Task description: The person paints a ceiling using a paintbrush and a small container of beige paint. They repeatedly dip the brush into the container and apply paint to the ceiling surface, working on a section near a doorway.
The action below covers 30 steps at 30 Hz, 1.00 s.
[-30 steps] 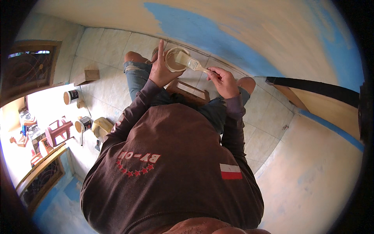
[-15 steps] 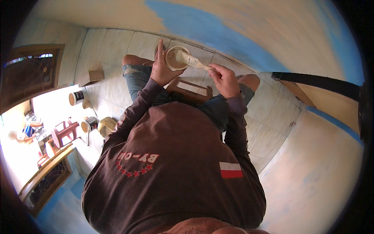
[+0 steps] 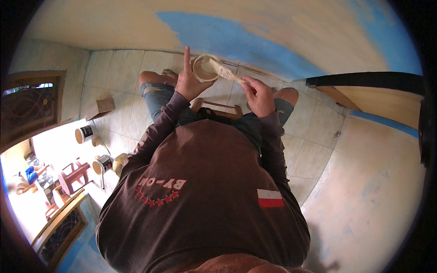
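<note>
My left hand [image 3: 190,83] grips a small round tub [image 3: 195,73] from its left side, one finger stretched straight up past the rim. Pale, creamy paint coats what shows of the tub's inside. In my right hand [image 3: 258,95] is the handle of a paintbrush [image 3: 226,73], pinched near its end. The brush slants over the tub's right rim, its pale bristles down inside the opening. Both hands are out in front of my body, above the tiled floor and between my bent knees.
Ahead is a wall [image 3: 114,27] with a blue painted patch [image 3: 227,38]. A wooden stool [image 3: 218,107] shows under me. A cardboard box [image 3: 104,106] and paint cans [image 3: 83,134] stand at left, near a bright doorway with a red plastic chair [image 3: 75,175]. A dark-edged wooden piece [image 3: 364,79] juts in at right.
The view has shifted slightly, so wall and floor sit a little further left. The brush has moved slightly within the tub; both hands keep their holds.
</note>
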Each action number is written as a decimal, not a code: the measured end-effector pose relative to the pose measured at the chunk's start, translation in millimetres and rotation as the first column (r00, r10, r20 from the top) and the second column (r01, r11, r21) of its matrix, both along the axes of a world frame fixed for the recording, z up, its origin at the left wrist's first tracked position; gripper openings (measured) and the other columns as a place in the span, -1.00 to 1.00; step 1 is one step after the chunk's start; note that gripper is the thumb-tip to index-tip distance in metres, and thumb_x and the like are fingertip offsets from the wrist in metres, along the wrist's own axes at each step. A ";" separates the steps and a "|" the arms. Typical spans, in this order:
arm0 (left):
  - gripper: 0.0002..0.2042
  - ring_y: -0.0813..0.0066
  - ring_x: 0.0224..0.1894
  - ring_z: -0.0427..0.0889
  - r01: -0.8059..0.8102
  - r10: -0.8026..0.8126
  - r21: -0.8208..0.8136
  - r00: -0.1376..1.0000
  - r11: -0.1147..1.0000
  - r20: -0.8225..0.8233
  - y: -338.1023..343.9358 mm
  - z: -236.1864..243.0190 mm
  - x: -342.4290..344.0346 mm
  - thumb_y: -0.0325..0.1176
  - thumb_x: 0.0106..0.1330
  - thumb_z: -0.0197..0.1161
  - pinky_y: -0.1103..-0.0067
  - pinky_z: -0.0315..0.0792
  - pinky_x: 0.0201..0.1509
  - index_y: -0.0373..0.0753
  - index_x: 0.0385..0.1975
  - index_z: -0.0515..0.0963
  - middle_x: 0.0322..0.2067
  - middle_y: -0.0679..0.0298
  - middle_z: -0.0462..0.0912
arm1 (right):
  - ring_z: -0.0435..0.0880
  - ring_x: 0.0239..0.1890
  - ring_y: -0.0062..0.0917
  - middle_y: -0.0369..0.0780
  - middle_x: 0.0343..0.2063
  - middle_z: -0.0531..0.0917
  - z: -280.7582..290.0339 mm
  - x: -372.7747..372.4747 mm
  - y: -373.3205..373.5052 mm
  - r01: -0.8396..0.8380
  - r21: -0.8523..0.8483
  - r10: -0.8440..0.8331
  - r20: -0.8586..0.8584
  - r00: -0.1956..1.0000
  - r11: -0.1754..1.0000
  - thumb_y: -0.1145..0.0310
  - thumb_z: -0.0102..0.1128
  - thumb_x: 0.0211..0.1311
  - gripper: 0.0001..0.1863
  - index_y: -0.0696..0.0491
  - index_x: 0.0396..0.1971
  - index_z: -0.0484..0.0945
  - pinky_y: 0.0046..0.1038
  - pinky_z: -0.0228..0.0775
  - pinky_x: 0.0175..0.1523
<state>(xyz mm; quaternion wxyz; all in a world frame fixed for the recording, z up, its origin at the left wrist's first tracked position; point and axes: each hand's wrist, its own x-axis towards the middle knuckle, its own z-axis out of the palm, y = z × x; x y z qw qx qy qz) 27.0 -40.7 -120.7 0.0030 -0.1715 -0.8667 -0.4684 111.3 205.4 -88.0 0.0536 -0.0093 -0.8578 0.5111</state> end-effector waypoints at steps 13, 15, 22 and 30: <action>0.32 0.16 0.08 0.66 -0.030 0.030 0.011 1.000 0.999 -0.006 -2.4 2.4 -1.6 -0.23 -0.05 0.65 0.32 0.57 0.14 -0.22 0.51 -0.39 0.07 0.04 0.62 | 0.73 -0.38 -0.35 -0.02 -0.35 0.72 -1.9 4.6 -4.4 0.063 -0.058 -0.059 0.067 0.996 0.996 0.35 0.26 0.35 -0.71 0.20 -0.04 0.62 -0.38 0.53 -0.25; 0.31 0.16 0.09 0.65 -0.018 0.019 0.027 1.000 0.999 -0.010 -2.4 1.6 -2.9 -0.24 -0.05 0.65 0.33 0.56 0.15 -0.23 0.51 -0.39 0.06 0.03 0.62 | 0.72 -0.40 -0.37 -0.03 -0.37 0.72 -0.5 4.4 -3.8 0.067 -0.068 -0.065 0.031 0.997 0.995 0.35 0.26 0.35 -0.72 0.20 -0.04 0.63 -0.38 0.53 -0.26; 0.32 0.13 0.09 0.64 0.013 -0.012 0.047 1.000 0.999 -0.024 -1.0 7.7 -3.5 -0.23 -0.04 0.64 0.33 0.55 0.15 -0.23 0.50 -0.41 0.06 0.00 0.60 | 0.70 -0.43 -0.40 -0.04 -0.39 0.71 2.3 5.6 -2.7 0.067 -0.069 -0.059 0.106 0.993 0.995 0.34 0.28 0.33 -0.72 0.18 -0.05 0.64 -0.40 0.51 -0.28; 0.33 0.08 0.07 0.64 0.027 -0.024 0.044 0.997 0.999 -0.070 -1.2 0.3 -6.2 -0.19 -0.04 0.64 0.32 0.55 0.13 -0.26 0.50 -0.43 0.04 0.00 0.58 | 0.72 -0.39 -0.39 -0.01 -0.36 0.72 4.1 5.5 -5.1 0.073 -0.056 -0.070 0.060 0.996 0.996 0.31 0.27 0.35 -0.71 0.17 -0.06 0.65 -0.38 0.52 -0.25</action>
